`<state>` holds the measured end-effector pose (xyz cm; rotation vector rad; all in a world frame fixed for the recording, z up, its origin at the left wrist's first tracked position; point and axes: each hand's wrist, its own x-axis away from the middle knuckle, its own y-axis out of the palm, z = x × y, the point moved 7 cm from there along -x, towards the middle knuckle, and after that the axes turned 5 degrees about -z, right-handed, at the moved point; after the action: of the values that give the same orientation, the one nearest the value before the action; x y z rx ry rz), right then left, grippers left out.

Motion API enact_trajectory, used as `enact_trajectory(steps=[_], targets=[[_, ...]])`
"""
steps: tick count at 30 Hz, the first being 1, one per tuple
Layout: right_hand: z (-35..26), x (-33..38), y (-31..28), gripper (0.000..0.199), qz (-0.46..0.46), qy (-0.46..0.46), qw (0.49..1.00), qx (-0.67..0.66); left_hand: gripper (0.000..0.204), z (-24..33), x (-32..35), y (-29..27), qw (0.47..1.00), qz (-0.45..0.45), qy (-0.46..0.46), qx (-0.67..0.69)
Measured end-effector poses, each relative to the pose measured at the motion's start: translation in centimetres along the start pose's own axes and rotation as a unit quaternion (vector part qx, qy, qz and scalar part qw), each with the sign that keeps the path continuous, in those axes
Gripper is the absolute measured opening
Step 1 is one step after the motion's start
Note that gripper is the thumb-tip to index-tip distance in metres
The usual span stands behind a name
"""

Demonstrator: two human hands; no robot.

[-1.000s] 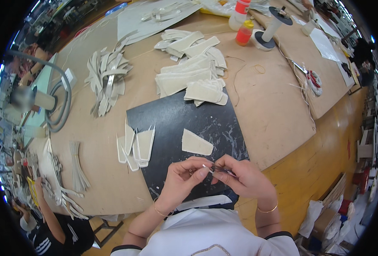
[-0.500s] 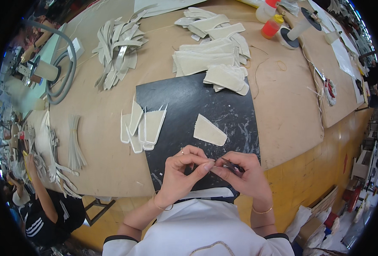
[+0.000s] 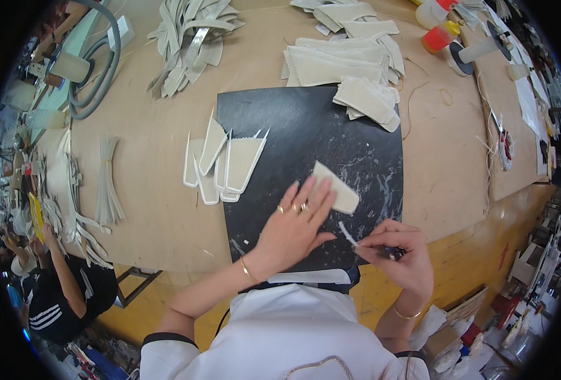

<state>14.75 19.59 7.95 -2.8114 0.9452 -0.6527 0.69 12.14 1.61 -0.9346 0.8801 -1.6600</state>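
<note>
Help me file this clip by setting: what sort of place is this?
Probably a small-goods workshop or factory floor: matching cut cream pieces lie stacked on a broad worktable, a large spool stands at the far right, and bundled pale strips lie at the left.

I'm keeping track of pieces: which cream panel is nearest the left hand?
The lone panel on the black mat, partly covered by the left hand; the others lie in overlapping groups.

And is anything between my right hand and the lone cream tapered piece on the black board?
Only the narrow white strip in your right hand, jutting toward the cream tapered piece over the black board. Your left hand covers the piece's lower-left part; nothing else visible blocks the way.
</note>
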Motion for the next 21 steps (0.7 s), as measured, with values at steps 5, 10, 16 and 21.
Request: enact_trajectory(steps=[5, 10, 16, 21], targets=[[-0.5, -2.0, 2.8, 0.019, -0.072, 0.001, 0.997, -0.002, 0.056, 1.5, 4.0, -0.8, 0.985, 0.088, -0.044, 0.141], [-0.4, -2.7, 3.5, 0.015, -0.067, 0.005, 0.996, -0.054, 0.032, -1.9, 5.4, -1.7, 0.733, 0.082, -0.109, 0.667], [-0.4, -2.5, 3.6, 0.016, -0.081, -0.029, 0.994, -0.065, 0.022, -2.6, 4.8, -0.8, 0.574, 0.022, -0.118, 0.81], [0.0, -2.6, 3.5, 0.013, -0.055, -0.02, 0.996, -0.064, 0.016, -3.0, 4.6, 0.0, 0.581, 0.029, -0.152, 0.799]])
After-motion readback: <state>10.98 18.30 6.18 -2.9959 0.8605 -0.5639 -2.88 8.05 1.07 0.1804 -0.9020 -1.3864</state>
